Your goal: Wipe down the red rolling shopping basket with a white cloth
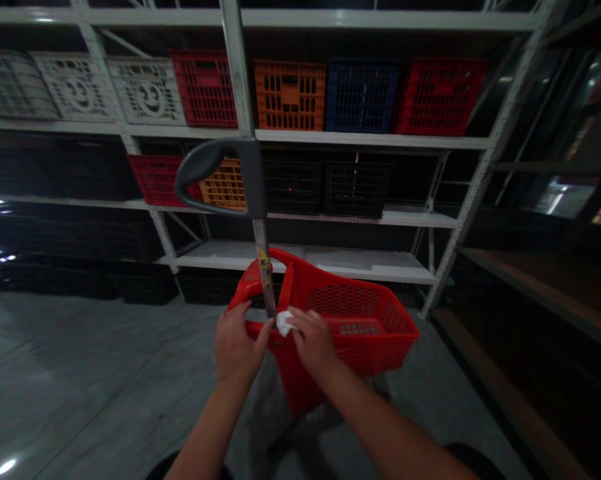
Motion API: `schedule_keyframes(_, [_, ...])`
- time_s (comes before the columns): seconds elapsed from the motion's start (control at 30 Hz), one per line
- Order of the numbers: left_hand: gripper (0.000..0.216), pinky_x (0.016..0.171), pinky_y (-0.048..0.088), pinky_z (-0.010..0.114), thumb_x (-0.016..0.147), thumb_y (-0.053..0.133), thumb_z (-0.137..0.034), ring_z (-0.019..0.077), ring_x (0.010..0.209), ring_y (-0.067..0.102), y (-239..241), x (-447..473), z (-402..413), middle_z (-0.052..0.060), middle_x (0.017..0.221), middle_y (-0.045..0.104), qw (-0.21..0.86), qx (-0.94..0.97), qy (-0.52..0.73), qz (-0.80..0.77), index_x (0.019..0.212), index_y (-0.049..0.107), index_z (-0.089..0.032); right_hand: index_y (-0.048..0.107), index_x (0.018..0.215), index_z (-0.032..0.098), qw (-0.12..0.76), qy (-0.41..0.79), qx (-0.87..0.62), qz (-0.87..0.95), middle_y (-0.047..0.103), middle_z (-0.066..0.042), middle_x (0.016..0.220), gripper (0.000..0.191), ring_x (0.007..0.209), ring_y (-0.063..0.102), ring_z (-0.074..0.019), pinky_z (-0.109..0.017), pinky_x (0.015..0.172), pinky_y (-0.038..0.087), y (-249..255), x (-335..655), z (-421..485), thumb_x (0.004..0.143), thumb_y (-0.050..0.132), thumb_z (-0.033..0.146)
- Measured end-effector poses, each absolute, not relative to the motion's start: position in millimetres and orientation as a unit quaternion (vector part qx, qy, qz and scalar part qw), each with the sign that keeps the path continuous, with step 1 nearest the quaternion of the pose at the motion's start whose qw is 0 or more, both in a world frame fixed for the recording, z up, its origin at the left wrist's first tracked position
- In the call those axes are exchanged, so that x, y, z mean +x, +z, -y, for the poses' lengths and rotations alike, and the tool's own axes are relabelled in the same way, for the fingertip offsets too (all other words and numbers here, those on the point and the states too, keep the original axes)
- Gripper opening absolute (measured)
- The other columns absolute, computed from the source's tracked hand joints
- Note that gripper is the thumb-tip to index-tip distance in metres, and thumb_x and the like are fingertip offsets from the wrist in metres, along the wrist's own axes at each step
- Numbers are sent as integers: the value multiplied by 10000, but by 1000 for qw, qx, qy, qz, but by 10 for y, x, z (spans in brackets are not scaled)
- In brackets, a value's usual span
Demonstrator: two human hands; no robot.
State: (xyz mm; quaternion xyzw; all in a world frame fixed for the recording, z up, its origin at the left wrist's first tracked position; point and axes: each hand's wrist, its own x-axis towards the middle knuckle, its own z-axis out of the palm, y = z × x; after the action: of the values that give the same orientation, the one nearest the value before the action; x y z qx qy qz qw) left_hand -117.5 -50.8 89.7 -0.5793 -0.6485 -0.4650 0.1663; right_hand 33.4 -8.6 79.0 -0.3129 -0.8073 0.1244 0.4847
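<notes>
A red plastic shopping basket on wheels stands on the floor in front of me. Its metal pole rises to a dark grey handle. My left hand grips the near rim of the basket beside the base of the pole, fingers curled. My right hand pinches a small white cloth or tissue against the rim, right next to the pole.
White metal shelving fills the wall ahead, holding red, orange, blue, white and black crates. Another shelf unit runs along the right. Grey concrete floor spreads to the left.
</notes>
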Motion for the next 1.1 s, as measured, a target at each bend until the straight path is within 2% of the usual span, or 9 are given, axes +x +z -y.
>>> schedule_keyframes(0.07, [374, 929, 260, 478, 734, 462, -482, 281, 970, 487, 912, -1249, 370, 106, 907, 617, 221, -608, -369, 667, 870, 600, -162, 630, 974, 192, 456, 118, -292, 832, 604, -48, 1106, 342, 964, 537, -168, -328, 859, 408, 671, 221, 28, 740, 444, 24])
schedule_keyframes(0.13, [386, 907, 257, 477, 764, 405, -496, 273, 894, 491, 900, -1277, 266, 84, 743, 609, 243, -627, -297, 678, 668, 606, -181, 631, 965, 190, 448, 116, -297, 835, 612, -51, 1092, 358, 956, 537, -168, -328, 850, 410, 481, 328, -34, 733, 432, 3])
schedule_keyframes(0.2, [430, 894, 260, 456, 782, 368, -501, 258, 854, 485, 880, -1297, 186, 77, 693, 588, 260, -630, -270, 680, 592, 589, -185, 639, 945, 186, 453, 115, -325, 822, 622, -62, 1070, 372, 960, 536, -176, -346, 857, 406, 294, 590, -110, 717, 425, -15])
schedule_keyframes(0.37, [438, 913, 231, 449, 780, 366, -513, 247, 850, 473, 854, -1369, 12, 76, 717, 583, 291, -630, -261, 671, 635, 603, -174, 640, 966, 158, 456, 116, -423, 775, 655, -86, 958, 380, 885, 556, -198, -353, 822, 421, 233, 826, -261, 697, 432, -12])
schedule_keyframes(0.6, [450, 864, 262, 420, 782, 366, -510, 248, 846, 469, 859, -1526, -155, 83, 694, 583, 299, -631, -254, 669, 623, 600, -159, 645, 938, 165, 447, 115, -321, 827, 639, -54, 1036, 337, 902, 552, -162, -277, 838, 404, 557, -43, -317, 717, 445, 8])
schedule_keyframes(0.7, [479, 831, 287, 397, 782, 350, -533, 236, 817, 476, 856, -1689, -233, 80, 684, 588, 286, -642, -249, 666, 616, 601, -160, 648, 931, 171, 434, 107, -343, 826, 646, -51, 1015, 363, 894, 555, -158, -278, 814, 413, 389, 231, -386, 707, 425, -6])
schedule_keyframes(0.9, [506, 777, 319, 384, 737, 374, -591, 247, 790, 484, 835, -1881, -393, 93, 680, 600, 295, -651, -247, 655, 623, 617, -163, 668, 856, 169, 408, 93, -478, 772, 672, -57, 819, 341, 775, 571, -169, -281, 748, 422, 59, 946, -510, 675, 432, 1])
schedule_keyframes(1.1, [532, 774, 327, 390, 700, 401, -620, 260, 804, 487, 818, -1786, -458, 107, 687, 608, 304, -634, -265, 660, 649, 640, -147, 651, 827, 133, 404, 85, -404, 816, 662, -61, 824, 258, 763, 547, -161, -250, 726, 396, 441, 162, -534, 712, 448, 22])
